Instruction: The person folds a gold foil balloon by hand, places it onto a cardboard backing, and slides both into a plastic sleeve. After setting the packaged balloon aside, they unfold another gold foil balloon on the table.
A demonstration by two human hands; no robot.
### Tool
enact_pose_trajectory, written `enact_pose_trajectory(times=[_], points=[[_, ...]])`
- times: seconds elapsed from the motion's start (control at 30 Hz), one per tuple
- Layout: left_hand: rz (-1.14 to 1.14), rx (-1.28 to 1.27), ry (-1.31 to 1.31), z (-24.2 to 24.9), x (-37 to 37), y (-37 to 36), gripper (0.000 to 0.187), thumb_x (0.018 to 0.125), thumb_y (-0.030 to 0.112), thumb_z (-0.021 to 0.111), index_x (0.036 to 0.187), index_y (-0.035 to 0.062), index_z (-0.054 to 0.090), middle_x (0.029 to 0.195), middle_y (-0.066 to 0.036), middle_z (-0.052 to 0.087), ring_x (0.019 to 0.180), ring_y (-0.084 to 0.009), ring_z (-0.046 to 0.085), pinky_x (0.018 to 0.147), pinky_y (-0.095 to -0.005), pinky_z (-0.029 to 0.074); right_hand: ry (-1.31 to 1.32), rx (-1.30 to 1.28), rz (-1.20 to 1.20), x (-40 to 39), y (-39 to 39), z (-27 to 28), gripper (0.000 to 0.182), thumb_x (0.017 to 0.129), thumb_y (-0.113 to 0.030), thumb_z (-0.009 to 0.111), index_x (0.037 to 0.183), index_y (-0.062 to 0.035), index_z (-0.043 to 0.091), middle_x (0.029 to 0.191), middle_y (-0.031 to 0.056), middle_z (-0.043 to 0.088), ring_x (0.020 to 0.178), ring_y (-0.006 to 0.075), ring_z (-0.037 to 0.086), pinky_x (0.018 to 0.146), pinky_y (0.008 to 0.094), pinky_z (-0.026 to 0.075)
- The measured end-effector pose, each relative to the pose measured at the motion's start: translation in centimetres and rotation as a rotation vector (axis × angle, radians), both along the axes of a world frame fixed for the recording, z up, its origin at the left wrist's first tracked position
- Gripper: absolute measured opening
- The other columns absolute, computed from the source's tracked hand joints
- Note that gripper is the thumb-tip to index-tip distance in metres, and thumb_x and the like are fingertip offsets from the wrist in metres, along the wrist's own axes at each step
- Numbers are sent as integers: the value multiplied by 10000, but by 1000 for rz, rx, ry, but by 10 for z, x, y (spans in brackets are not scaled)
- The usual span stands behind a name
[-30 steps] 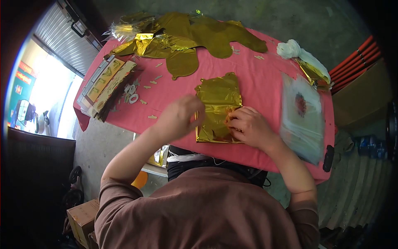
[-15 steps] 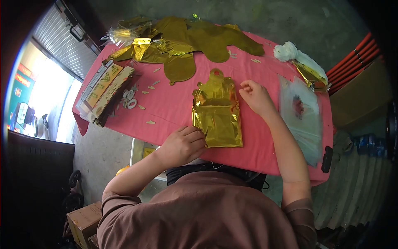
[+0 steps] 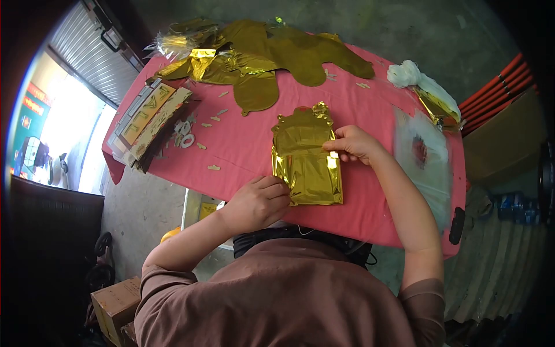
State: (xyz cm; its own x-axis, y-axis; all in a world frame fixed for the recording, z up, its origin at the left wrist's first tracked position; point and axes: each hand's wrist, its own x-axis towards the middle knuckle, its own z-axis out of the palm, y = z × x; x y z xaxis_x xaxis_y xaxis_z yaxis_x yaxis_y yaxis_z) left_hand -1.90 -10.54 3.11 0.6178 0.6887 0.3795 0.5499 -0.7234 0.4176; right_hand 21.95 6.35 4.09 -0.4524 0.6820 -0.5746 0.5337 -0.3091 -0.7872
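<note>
A shiny gold foil balloon (image 3: pixel 306 155), flat and partly folded, lies on the pink tablecloth (image 3: pixel 243 139) in front of me. My left hand (image 3: pixel 260 199) pinches its lower left corner at the near table edge. My right hand (image 3: pixel 351 143) grips its right edge around the fold, fingers curled onto the foil. The balloon's upper part with its scalloped end lies flat beyond my right hand.
A heap of olive-gold foil balloons (image 3: pixel 260 55) covers the far side. Stacked printed cards (image 3: pixel 147 118) sit at the left edge, with small paper scraps (image 3: pixel 191 136) nearby. A pile of clear plastic bags (image 3: pixel 425 156) lies to the right, white and gold wrapping (image 3: pixel 425 87) beyond it.
My left hand slid from the balloon's middle to its lower left corner. My right hand lifted off to the upper right, then came back down onto the balloon's right edge.
</note>
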Motion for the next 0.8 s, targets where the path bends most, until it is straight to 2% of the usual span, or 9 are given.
enact_pose_trajectory(times=[0.07,0.23,0.3,0.33,0.4,0.47,0.6,0.73,0.8], points=[[-8,6,-8,1,0,1,169,744,95,673,896,24,652,959,-99,622,912,-268,589,802,-374,494,37,-16,-15,-4,-2,-4,172,785,-126,708,861,8,631,679,66,633,411,50,475,357,195,343],[-15,-144,-148,-3,-9,12,151,777,58,649,925,28,644,935,-111,621,880,-271,596,789,-359,494,35,92,-2,-3,-12,-13,129,787,-108,704,844,-16,635,683,30,632,405,39,462,357,177,344],[263,-214,-324,-3,-17,25,152,837,64,608,983,26,631,908,-100,634,845,-236,619,761,-327,495,101,151,-26,5,-18,-15,106,802,-103,685,841,-16,639,690,34,634,421,45,478,362,180,351],[266,-209,-325,-3,-21,33,152,837,64,608,983,26,631,908,-100,634,845,-236,619,761,-327,495,171,182,-49,7,-20,-22,88,817,-106,672,853,-29,650,692,22,633,438,49,489,364,191,359],[509,-480,-425,-1,-26,47,188,908,95,544,1052,-11,603,910,-80,649,804,-178,629,732,-281,493,235,200,-85,12,-27,-24,75,827,-112,671,838,-40,648,697,13,634,474,47,510,382,198,372],[433,-675,-583,-9,-30,58,215,932,115,515,1074,-28,591,910,-73,649,776,-157,628,714,-270,498,298,212,-122,16,-30,-30,70,836,-117,669,823,-52,646,701,4,635,509,45,531,400,205,385],[346,-1149,-899,-12,-29,62,272,972,150,458,1095,-63,574,852,-53,655,698,-121,626,603,-239,498,495,260,-157,19,-33,-40,54,843,-88,669,896,-76,674,814,-12,668,693,55,587,621,226,472],[312,-1288,-845,-3,-36,60,264,977,197,472,1064,-9,611,826,-37,654,660,-95,603,540,-208,457,603,229,-144,26,-31,-45,142,845,-69,670,987,-71,679,925,-12,676,820,78,604,778,253,486],[221,-1324,-942,-1,-34,56,240,963,234,524,925,21,628,696,-23,574,590,-100,558,473,-199,384,602,235,-154,28,-31,-47,151,844,-71,673,995,-73,679,928,-11,678,826,77,604,783,252,484]])
